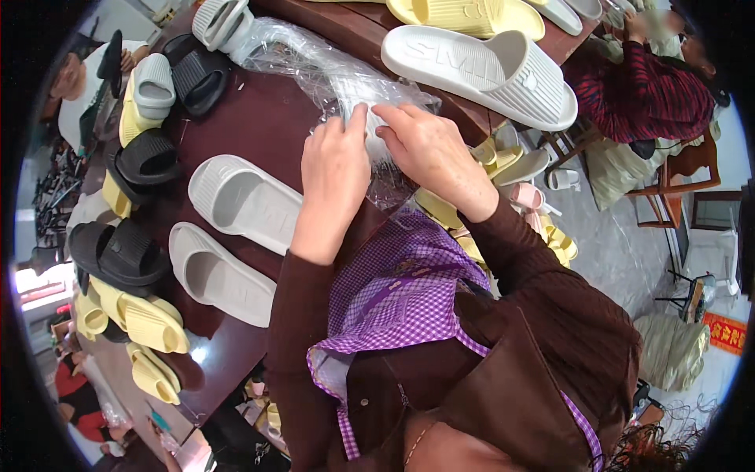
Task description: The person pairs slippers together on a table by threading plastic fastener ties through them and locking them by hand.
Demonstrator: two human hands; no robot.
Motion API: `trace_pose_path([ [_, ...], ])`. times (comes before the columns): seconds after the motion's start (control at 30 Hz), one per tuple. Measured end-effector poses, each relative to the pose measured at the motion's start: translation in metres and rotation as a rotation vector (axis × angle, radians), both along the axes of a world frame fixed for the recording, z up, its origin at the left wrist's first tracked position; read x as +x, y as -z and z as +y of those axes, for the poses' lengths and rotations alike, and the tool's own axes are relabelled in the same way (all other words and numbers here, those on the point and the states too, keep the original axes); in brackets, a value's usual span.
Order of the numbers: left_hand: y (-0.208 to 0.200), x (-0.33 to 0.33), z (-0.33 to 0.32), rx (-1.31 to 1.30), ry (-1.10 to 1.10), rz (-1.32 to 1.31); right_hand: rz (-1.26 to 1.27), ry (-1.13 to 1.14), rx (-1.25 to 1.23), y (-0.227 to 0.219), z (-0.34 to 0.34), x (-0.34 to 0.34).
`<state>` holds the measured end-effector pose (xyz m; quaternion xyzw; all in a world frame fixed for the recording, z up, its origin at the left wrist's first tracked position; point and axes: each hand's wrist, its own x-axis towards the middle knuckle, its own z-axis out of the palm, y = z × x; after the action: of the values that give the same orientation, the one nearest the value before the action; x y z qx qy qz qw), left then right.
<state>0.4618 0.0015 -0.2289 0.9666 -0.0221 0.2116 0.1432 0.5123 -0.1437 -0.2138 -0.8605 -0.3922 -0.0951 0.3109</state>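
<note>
Both my hands are at a crinkled clear plastic bag (314, 59) near the table's edge; something whitish shows through it, its shape partly hidden. My left hand (338, 169) has its fingers curled on the plastic, the index finger reaching forward. From the other side my right hand (432, 149) pinches the plastic, thumb and index finger close to the left hand's fingertips. Just left of my left forearm lie two light grey slippers, one farther (244, 200) and one nearer (220, 271), sole down. Past my right hand rests a larger light grey slipper (480, 75) on a raised wooden ledge.
Black slippers (118, 252) and yellow slippers (145, 315) line the left side of the dark red table (252, 118). Another yellow slipper (472, 16) sits on the ledge. Slippers (519, 165) stand below on the right. People are at left and right, one by a wooden chair (692, 165).
</note>
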Motion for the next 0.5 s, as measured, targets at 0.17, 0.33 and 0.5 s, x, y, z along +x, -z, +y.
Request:
trace_pose_path([
  [0.17,0.012,0.024,0.002,0.209,0.002,-0.056,0.009,0.037,0.021,0.002,0.001,0.0],
  [0.33,0.013,0.023,0.006,0.23,0.021,-0.052,0.034,0.042,0.009,0.005,0.0,0.004],
  [0.5,0.006,0.003,0.011,0.216,0.053,-0.162,0.044,0.035,-0.003,0.004,0.002,0.004],
])
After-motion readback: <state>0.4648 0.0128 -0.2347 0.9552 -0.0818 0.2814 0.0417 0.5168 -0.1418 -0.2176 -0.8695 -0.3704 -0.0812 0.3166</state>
